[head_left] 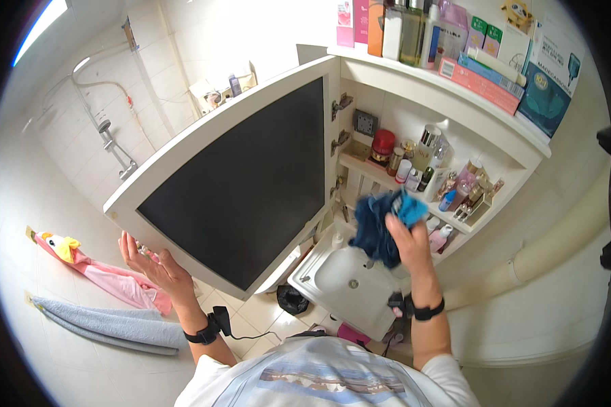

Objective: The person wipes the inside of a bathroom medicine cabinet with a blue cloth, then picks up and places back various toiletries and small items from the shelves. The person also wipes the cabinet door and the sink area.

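Observation:
My right hand (410, 239) grips a crumpled dark blue cloth (377, 231) with a brighter blue patch. The cloth is blurred and hangs before the cabinet's lower shelves, above the washbasin (331, 274). At the left, my left hand (155, 269) is raised beside the outer lower corner of a swung-out cabinet door (119, 203), fingers and thumb apart. Whether it touches the door cannot be told. Something small and colourful shows between its thumb and fingers, too unclear to name. The door carries a large dark panel (249, 188).
Bottles and jars crowd the cabinet shelf (366, 165); boxes and bottles line the cabinet top (438, 63). A pink hooded towel (117, 282) and a grey towel (107, 325) hang at left. On the floor stands a black-lined bin (292, 300). A thick pipe (534, 254) runs along the right.

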Tool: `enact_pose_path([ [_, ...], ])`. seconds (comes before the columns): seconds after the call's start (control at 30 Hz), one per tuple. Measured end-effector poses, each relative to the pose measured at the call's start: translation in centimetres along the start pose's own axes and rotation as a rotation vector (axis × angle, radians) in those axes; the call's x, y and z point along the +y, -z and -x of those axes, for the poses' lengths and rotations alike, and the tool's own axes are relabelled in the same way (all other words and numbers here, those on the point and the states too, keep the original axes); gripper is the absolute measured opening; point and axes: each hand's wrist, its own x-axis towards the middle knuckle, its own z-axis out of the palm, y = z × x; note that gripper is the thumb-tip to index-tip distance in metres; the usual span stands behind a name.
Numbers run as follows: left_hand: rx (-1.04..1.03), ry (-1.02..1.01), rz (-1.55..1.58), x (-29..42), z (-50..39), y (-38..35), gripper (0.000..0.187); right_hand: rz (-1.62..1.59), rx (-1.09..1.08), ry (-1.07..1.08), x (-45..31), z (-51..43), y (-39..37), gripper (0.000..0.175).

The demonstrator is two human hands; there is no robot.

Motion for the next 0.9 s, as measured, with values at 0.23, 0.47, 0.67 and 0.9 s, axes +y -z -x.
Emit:
enact_pose_path([
  [0.23, -0.045, 0.167, 0.124, -2.1, 1.1, -1.9, 0.068, 0.385, 0.221, 0.488, -8.2, -23.8, -8.6, 0.037],
  [0.47, -0.059, 0.179, 0.212, -4.5, 2.9, -1.7, 0.082, 0.906, 0.215, 0.657, -7.9, -25.3, -20.0, 0.053],
  [0.67, -0.102, 0.236, 0.425, -5.0, 3.3, -1.9, 0.081, 0.418, -0.063, 0.985, -15.0, -11.7, -28.1, 0.020],
  [0.9, -0.108, 0.619, 1.013, -5.1, 3.0, -0.9, 0.055, 0.169, -0.162, 1.456, -16.5, -4.8, -33.5, 0.024],
])
